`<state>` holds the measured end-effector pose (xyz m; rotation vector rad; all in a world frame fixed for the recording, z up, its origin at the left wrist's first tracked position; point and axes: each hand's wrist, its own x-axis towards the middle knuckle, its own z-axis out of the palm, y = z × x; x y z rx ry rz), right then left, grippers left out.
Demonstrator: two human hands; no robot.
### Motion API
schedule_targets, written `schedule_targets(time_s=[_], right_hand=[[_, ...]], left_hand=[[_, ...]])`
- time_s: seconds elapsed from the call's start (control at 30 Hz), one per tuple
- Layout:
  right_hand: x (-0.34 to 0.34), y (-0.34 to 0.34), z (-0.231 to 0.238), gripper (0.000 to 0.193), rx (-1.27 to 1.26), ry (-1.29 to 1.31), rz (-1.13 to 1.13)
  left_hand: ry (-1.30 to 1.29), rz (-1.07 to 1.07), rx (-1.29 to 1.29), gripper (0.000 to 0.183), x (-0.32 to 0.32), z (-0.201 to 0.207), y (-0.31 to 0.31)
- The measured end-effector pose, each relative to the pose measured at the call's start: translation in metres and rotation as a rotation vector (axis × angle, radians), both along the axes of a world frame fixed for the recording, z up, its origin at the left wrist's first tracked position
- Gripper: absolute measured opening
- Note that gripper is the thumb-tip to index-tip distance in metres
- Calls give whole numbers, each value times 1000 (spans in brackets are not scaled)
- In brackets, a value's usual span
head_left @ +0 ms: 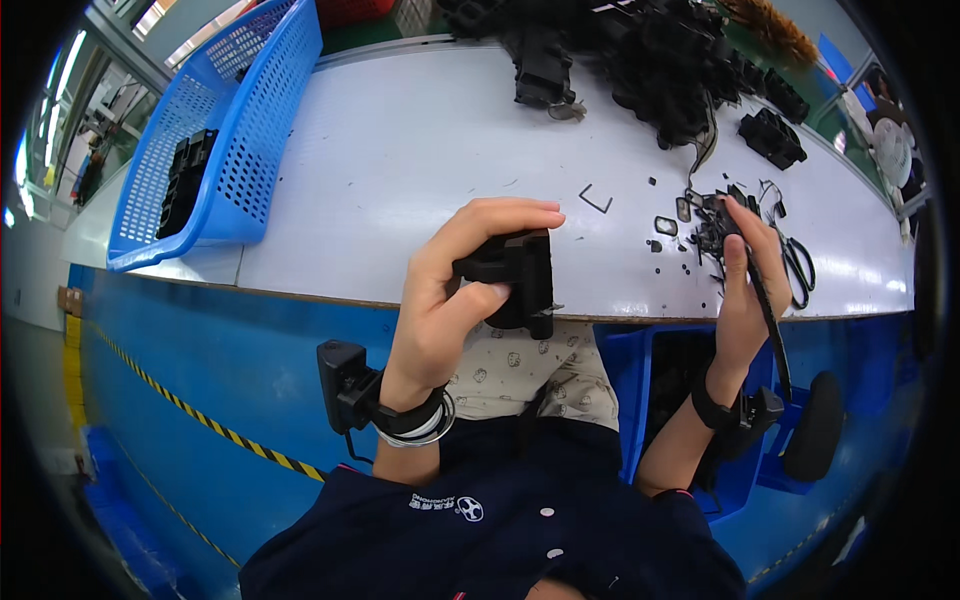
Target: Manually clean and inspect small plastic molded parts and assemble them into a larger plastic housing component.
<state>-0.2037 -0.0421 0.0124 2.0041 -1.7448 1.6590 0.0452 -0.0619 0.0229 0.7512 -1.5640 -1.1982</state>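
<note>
My left hand [440, 290] is wrapped round a black moulded plastic part [520, 280], with fingers over its top and the thumb on its near side. The part is at the table's front edge, over my lap. To the right, my right hand [748, 285] is closed on a long, thin black strip [770, 325], which hangs down past the wrist; its exact kind cannot be told. Those fingertips are beside a heap of small black scraps [712, 232] on the white table [400, 150]. A pair of black-handled scissors [800, 270] lies just right of this hand.
A blue perforated basket [250, 160] with black parts [187, 185] stands on the left. Many black plastic parts [650, 70] are piled at the back, with one block [772, 138] apart at the right. A thin bent black piece [596, 198] lies mid-table. Blue bins [630, 390] stand below the table edge.
</note>
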Motion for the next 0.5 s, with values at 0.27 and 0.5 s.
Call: schedule_targets(time_s=[0.27, 0.5], right_hand=[[34, 7, -5, 20, 85, -177, 289], [34, 7, -7, 21, 210, -359, 301]], left_hand=[[-131, -55, -191, 58, 2, -6, -1], [-13, -27, -153, 56, 4, -10, 3]])
